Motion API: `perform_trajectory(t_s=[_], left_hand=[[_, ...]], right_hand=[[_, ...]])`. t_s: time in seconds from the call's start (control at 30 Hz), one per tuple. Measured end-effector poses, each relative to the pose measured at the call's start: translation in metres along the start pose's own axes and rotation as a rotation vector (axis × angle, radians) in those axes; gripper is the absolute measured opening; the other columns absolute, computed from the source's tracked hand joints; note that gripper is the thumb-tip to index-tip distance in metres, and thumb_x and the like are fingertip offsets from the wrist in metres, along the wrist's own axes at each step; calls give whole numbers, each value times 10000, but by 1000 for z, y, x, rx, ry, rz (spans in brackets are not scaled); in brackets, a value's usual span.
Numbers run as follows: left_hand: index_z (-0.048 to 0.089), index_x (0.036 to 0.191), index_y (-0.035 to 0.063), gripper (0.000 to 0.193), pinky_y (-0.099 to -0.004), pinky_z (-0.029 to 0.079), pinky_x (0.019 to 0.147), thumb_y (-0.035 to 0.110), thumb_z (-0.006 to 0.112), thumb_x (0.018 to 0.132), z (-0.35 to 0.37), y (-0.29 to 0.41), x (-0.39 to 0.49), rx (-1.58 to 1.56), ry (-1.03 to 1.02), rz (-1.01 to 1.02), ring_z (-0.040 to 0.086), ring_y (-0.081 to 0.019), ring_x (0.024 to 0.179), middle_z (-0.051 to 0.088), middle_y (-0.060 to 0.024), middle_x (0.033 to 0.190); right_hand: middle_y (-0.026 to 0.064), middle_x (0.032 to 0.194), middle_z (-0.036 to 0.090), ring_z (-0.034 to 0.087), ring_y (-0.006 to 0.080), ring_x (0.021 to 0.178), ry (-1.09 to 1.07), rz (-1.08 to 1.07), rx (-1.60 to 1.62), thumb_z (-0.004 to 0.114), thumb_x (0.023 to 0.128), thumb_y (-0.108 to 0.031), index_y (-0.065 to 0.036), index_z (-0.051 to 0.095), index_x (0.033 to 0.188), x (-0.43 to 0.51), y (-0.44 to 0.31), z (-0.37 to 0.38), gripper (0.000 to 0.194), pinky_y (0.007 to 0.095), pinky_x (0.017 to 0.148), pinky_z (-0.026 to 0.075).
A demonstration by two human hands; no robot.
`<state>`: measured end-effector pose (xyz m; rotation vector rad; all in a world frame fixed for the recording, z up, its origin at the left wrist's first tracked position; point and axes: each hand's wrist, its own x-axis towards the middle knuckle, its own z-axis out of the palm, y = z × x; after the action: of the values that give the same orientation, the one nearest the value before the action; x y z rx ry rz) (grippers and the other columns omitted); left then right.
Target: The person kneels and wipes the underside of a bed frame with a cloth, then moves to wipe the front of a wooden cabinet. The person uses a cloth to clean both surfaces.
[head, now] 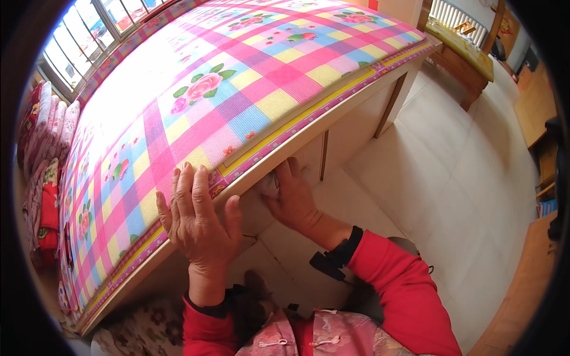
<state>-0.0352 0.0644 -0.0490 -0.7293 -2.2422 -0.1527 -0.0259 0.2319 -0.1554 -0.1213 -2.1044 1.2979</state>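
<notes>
My left hand (202, 218) lies with its fingers spread on the front edge of a raised bed platform (289, 138). Its fingertips touch the plaid, rose-printed cover (249, 102), and it holds nothing. Below that edge, my right hand (296, 200) reaches to the pale front panel (303, 153) of the platform. Its thumb and fingers curl around a pale, cloth-like thing (269, 184). The hand and the shade under the edge hide much of that thing, so its exact kind is unclear.
Folded bedding (51, 120) is stacked at the left by a barred window (84, 40). A wooden bench-like piece (463, 55) stands at the far right on the tiled floor (427, 155). Wooden furniture (516, 285) edges the right side. A dark strap (329, 264) hangs at my right wrist.
</notes>
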Motion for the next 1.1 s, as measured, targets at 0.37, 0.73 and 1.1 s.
perform_trajectory(t_s=[0.37, 0.73, 1.1], left_hand=[[593, 1299, 74, 542, -527, 286, 1135, 478, 560, 940, -2, -2, -2, 3, -21, -11, 537, -330, 1294, 579, -162, 1355], [538, 1340, 70, 510, -541, 273, 1138, 372, 586, 932, -2, -3, -4, 0, -30, -2, 504, -348, 1317, 565, -162, 1361], [605, 1266, 76, 519, -531, 308, 1118, 476, 546, 941, 3, -1, -1, 31, 19, -11, 568, -336, 1253, 598, -166, 1323]], right_hand=[[220, 1093, 638, 639, 330, 1029, 400, 204, 250, 648, 811, -117, 6, 502, 1256, 60, 75, -57, 484, 396, 887, 504], [126, 1203, 581, 600, 226, 1055, 607, 402, 764, 582, 955, -155, 2, 480, 1282, 81, 55, -102, 377, 360, 788, 545], [151, 1143, 551, 532, 225, 1049, 686, 73, 248, 630, 956, -175, 2, 408, 1258, 58, 36, -67, 414, 349, 933, 435]])
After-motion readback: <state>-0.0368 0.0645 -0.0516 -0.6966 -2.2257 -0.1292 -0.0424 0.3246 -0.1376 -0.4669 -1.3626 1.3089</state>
